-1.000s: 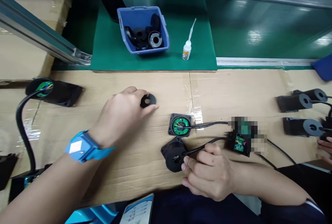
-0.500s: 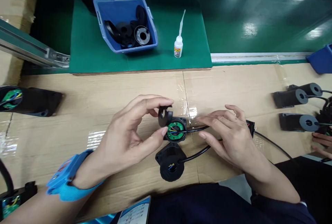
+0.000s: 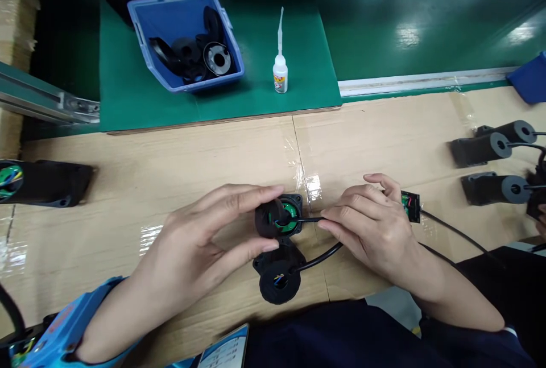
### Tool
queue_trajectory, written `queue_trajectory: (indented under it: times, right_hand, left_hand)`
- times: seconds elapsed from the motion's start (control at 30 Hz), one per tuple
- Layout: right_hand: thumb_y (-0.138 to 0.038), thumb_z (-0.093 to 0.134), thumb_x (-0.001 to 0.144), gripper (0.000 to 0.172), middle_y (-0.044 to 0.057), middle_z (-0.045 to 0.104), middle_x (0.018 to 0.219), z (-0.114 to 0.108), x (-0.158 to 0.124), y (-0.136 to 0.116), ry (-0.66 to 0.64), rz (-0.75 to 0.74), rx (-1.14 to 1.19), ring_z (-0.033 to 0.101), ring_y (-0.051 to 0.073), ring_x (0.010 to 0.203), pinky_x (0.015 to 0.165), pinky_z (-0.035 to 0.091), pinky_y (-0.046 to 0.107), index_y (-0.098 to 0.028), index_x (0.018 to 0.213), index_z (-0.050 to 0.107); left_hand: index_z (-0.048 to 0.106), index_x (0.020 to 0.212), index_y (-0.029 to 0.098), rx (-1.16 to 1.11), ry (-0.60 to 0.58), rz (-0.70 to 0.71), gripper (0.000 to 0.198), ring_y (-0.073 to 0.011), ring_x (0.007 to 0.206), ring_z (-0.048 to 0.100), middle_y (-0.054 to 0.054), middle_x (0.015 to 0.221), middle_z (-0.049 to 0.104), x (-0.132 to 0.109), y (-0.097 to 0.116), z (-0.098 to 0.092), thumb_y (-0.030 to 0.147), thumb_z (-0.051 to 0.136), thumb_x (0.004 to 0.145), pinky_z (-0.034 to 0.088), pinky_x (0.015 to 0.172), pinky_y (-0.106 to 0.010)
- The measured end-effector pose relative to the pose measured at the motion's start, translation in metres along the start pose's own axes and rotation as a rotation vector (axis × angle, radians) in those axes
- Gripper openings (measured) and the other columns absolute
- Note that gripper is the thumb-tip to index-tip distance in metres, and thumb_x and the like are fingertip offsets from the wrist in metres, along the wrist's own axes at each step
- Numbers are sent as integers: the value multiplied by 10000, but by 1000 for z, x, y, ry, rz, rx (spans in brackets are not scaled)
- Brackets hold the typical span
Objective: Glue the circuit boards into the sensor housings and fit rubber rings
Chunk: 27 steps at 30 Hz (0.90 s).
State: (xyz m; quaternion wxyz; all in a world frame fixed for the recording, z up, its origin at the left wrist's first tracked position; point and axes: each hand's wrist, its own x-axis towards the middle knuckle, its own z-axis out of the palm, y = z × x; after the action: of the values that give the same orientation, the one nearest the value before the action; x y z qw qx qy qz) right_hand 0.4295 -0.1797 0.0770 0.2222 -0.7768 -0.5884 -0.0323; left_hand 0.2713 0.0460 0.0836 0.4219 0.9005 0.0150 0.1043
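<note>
A capped black housing lies just nearer than the green-board housing. The left hand pinches a black ring cap (tilted) against that housing. Just right of it, the right hand pinches the cable. A glue bottle and a blue bin stand well beyond.

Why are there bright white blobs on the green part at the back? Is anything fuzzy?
Head view: those are light reflections, glare on the glossy green surface and on the clear tape; the left hand holding the black ring and the right hand pinching the black cable look sharp; soft shadows lie under both hands.
</note>
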Motion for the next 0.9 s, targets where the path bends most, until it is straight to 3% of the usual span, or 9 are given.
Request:
queue_trajectory:
  times: [0.07,0.2,0.6,0.7,0.8,0.9]
  right_hand:
    - [-268,682,962,91,-35,723,776,0,0,0,9,-5,-4,662,135,820,1063,338,423,-226,886,709]
    - [-259,693,952,83,-39,719,772,-1,0,0,17,-10,-10,666,136,816,1052,361,419,-223,883,720]
    - [-270,664,972,121,-45,726,760,0,0,-1,17,-1,-18,660,133,813,1056,352,409,-229,869,713]
    - [-313,704,947,91,-51,766,824,-4,-2,-7,101,-22,-47,663,139,831,1000,356,412,-230,919,730]
    - [-461,674,950,297,-13,797,1054,-1,-6,-17,163,-190,-19,648,139,874,857,403,375,-200,1073,747]
    - [-577,576,968,534,73,767,1184,10,-9,-25,85,-313,21,636,175,930,777,434,363,-110,1181,722]
  left_hand:
    - [529,1426,264,85,-48,63,523,-195,1122,692,-36,1263,709,4,1,0,399,674,942,622,953,-306]
    - [597,1337,256,177,-111,184,426,-190,1067,704,-12,1170,748,15,1,2,427,649,950,619,909,-301]
    - [623,1296,163,415,-67,244,429,-225,894,671,-71,1051,718,13,7,15,441,593,970,596,789,-386]
    - [619,1309,141,438,-109,244,444,-245,919,665,-86,1045,712,12,6,16,446,535,997,590,783,-398]
    - [635,1296,144,434,-174,273,413,-269,954,658,-107,1084,712,12,5,15,398,426,1045,581,770,-423]
    - [641,1293,164,444,-201,303,397,-258,942,650,-111,1120,707,13,6,12,278,333,1071,576,766,-417]
